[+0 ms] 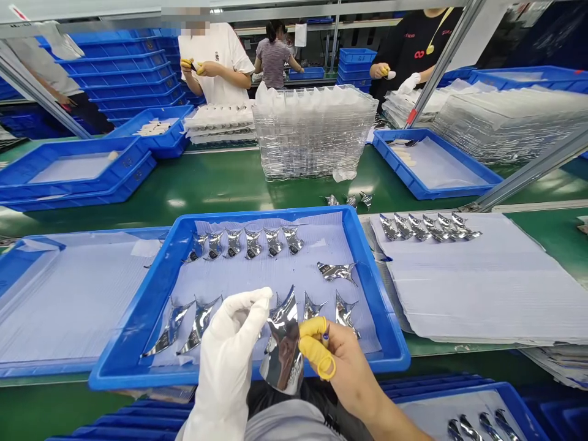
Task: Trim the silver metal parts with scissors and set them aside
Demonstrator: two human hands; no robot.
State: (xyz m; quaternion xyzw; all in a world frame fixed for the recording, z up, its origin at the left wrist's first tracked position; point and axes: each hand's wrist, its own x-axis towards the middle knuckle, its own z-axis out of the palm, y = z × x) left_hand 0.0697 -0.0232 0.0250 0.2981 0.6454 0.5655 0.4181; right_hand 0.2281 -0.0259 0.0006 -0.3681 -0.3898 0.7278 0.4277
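My left hand (229,349), in a white glove, is closed with thumb and forefinger pinched at the left edge of a curved, mirror-like chrome part (285,346). My right hand (337,352) wears yellow finger cots and grips the part's right edge; a small blue tip shows between its fingers. The part is held upright with its pointed end up, over the near rim of a blue tray (250,214). Inside that paper-lined tray lie several similar chrome parts (252,243) in a far row, others (345,312) nearer, and a single one (337,272) at the right.
Right of the tray, several chrome parts (418,226) lie on white paper sheets (478,288). A paper-lined tray (68,294) is at left. Stacked clear plastic trays (316,135) stand across the green bench (220,184). Co-workers (215,67) work beyond. A metal post (441,67) slants at right.
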